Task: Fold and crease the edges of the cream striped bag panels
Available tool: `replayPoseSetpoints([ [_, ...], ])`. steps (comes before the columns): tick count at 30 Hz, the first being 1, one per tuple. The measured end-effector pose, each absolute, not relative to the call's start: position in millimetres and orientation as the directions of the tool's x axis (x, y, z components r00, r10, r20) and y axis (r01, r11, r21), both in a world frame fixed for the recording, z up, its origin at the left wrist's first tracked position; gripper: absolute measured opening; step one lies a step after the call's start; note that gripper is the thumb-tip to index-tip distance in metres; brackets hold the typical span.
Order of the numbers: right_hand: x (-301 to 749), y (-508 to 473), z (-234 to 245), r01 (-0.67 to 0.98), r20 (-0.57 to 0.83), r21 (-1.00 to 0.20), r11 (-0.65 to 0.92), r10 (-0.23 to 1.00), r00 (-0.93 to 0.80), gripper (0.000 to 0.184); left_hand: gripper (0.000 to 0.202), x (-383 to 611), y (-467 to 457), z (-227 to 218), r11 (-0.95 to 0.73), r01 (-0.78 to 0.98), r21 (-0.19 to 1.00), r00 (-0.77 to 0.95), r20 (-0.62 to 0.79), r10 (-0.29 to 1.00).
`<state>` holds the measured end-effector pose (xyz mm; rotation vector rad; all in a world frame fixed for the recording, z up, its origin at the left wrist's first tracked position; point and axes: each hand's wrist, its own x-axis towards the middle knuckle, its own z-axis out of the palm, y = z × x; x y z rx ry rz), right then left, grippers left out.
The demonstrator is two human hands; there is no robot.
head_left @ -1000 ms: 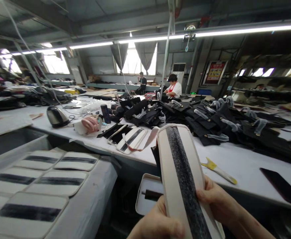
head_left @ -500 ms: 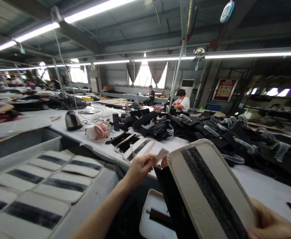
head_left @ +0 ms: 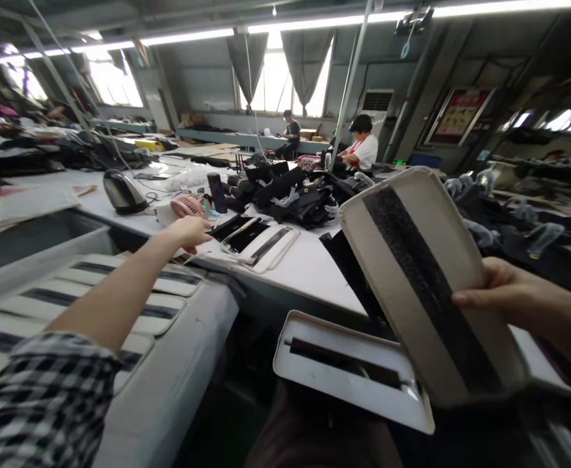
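My right hand (head_left: pixel 503 292) grips a cream rounded panel with a black strip (head_left: pixel 412 260) by its right edge, thumb on the front face. The panel is tilted, and a black sheet-like piece (head_left: pixel 351 266) shows behind its left side. My left hand (head_left: pixel 190 233) is stretched out over the table edge beside a pink fan (head_left: pixel 186 207), its fingers apart and nothing visible in them. Just right of it lie similar cream panels (head_left: pixel 270 250) and a black piece with a light edge (head_left: pixel 237 234). Below the held panel is a white shallow tray (head_left: pixel 315 377) with a dark slot.
More striped cream panels (head_left: pixel 163 312) lie on a covered surface at left. A kettle (head_left: pixel 123 192) and a dark cylinder (head_left: pixel 216 192) stand on the white table (head_left: pixel 305 266). Black bags (head_left: pixel 295 195) are heaped behind. Two people sit farther back.
My left hand has moved left and forward, away from the panel; the white slip it pinched no longer shows. My right hand still holds the panel. The view has tipped down.
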<state>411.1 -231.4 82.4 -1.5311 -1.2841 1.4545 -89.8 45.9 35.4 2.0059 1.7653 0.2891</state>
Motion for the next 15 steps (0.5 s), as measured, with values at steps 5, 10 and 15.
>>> replayPoseSetpoints([
  [5,430,-214,80,0.284,-0.344,-0.916,-0.285,0.920,-0.186,0.025,0.064,-56,-19,-55,0.004,0.640,0.768,0.471,-0.398,0.787],
  [10,434,-213,65,0.241,-0.301,-0.939,-0.247,0.926,-0.226,0.026,0.068,-25,-88,-139,0.267,0.382,0.885,0.547,-0.449,0.706],
  [15,419,-213,52,0.351,-0.342,-0.912,-0.212,0.865,-0.367,0.021,0.072,5,-122,-216,0.434,0.191,0.880,0.489,-0.469,0.735],
])
